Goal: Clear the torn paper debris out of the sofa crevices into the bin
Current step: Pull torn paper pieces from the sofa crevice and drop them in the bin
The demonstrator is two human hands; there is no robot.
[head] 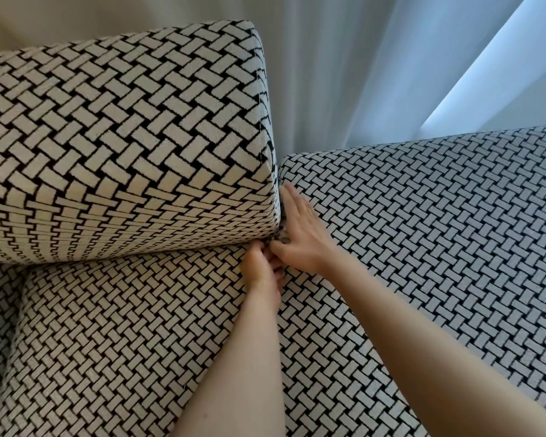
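The sofa wears a black-and-white woven-pattern cover. Its back cushion [123, 146], armrest [438, 222] and seat cushion [123, 326] meet in a corner crevice [283, 238]. My right hand [303, 234] lies flat against the armrest's inner face, fingers straight along the gap and thumb at its mouth. My left hand [262, 272] reaches in from below with its fingertips pushed into the same corner, hidden by the fabric and by my right thumb. No torn paper shows, so whether the left hand holds any is unclear. The bin is out of view.
A pale sheer curtain [375, 67] hangs behind the sofa, with bright window light at the upper right. A fold runs down the seat cover at the far left [16, 310].
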